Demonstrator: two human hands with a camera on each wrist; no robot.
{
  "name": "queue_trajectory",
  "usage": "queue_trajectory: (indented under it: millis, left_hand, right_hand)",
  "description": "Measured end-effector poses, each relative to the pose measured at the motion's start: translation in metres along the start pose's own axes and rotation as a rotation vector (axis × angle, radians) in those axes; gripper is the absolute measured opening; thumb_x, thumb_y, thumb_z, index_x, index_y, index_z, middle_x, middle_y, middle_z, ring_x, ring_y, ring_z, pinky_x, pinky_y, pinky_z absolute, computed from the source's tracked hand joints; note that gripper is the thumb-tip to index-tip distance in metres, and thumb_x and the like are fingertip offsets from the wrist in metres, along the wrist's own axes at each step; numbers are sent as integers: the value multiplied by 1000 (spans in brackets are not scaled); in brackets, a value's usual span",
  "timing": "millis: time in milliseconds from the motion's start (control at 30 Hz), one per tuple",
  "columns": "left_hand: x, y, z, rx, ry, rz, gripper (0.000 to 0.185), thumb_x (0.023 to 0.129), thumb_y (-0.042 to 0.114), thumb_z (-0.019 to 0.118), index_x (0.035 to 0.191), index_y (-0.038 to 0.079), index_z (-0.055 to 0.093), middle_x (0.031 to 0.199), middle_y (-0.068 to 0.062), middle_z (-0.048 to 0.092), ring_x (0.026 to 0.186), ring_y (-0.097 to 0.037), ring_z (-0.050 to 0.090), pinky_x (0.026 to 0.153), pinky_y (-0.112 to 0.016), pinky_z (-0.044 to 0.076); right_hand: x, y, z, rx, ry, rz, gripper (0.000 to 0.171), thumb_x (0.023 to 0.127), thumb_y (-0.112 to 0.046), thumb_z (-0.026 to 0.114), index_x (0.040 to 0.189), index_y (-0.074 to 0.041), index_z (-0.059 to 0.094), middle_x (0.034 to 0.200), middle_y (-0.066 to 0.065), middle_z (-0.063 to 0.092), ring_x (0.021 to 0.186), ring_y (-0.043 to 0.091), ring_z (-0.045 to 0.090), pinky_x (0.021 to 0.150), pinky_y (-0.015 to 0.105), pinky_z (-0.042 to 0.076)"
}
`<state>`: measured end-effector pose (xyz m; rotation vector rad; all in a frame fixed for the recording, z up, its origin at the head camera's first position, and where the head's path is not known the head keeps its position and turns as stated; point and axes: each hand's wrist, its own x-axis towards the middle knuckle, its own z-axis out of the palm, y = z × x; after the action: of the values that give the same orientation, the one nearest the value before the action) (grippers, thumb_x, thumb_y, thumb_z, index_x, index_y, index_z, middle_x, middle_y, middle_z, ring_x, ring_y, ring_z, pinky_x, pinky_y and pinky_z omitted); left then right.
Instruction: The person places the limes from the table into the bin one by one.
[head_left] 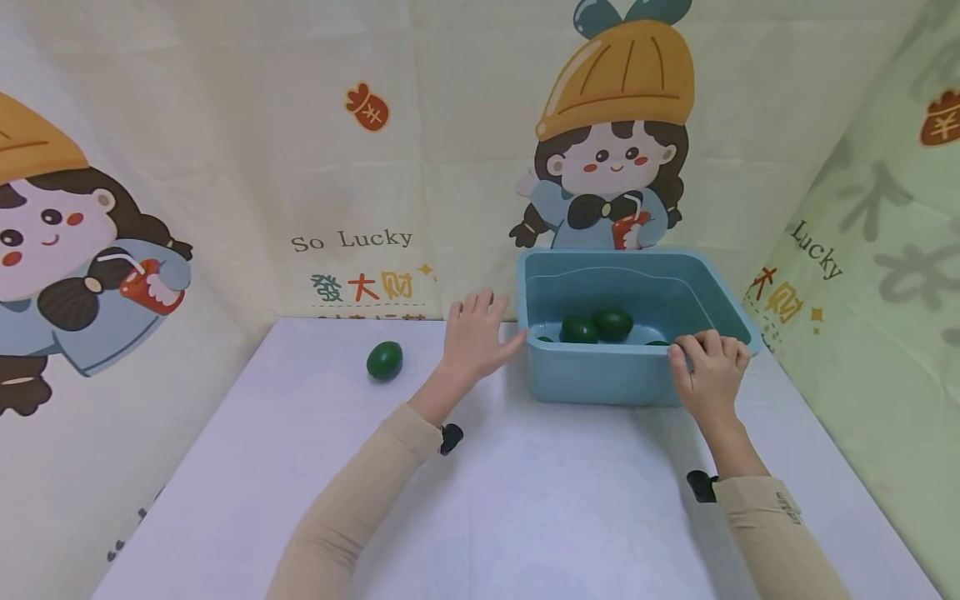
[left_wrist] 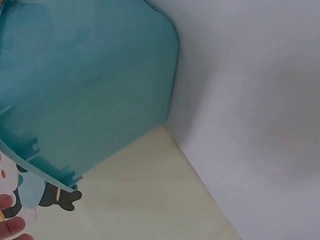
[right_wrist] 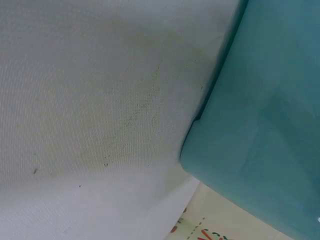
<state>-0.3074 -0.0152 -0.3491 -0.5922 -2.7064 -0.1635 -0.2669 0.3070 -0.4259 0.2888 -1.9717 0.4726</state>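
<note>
A blue plastic bin (head_left: 600, 377) stands at the back right of the table, with several dark green oval fruits (head_left: 613, 324) inside, partly hidden by its front wall. My right hand (head_left: 712, 379) grips the front rim near the right corner, fingers over the edge and thumb at the front. Beside the bin's left end, my left hand (head_left: 472, 337) has its fingers spread, the thumb at the left front corner. Farther left, one glossy dark green oval fruit (head_left: 385, 361) lies on the table. In the left wrist view, fingertips (left_wrist: 11, 227) show at the lower left.
The white table (head_left: 480, 508) ends against a cream cloth backdrop (head_left: 480, 167) with printed cartoon figures. More printed cloth (head_left: 885, 333) hangs along the right side. The bin's back rim stands close to the backdrop.
</note>
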Motion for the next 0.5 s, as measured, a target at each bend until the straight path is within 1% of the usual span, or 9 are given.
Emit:
queue_trajectory:
  millis: [167,400,500]
  left_hand:
    - [-7,-8,1,7,23,-18,57,84,53,47,127,15,47,121,-7,47,109,-25,41,90,-44,34]
    - [-16,-21,4,2,24,-58,58,84,52,48,127,14,48,119,-8,46,108,-25,40,90,-44,34]
    - [-20,-28,6,-1,40,-70,57,84,52,49,127,13,48,118,-8,47,106,-25,41,89,-44,34]
  right_hand:
    - [0,0,0,1,4,-1,49,94,-44,38,80,-2,60,83,20,47,77,39,34,74,56,17]
    - [0,0,0,3,9,-1,48,94,-44,39,79,-3,60,82,20,47,77,38,34,74,56,17]
    - [0,0,0,0,9,0,48,94,-44,38,79,-3,59,82,19,47,77,38,34,74,56,17]
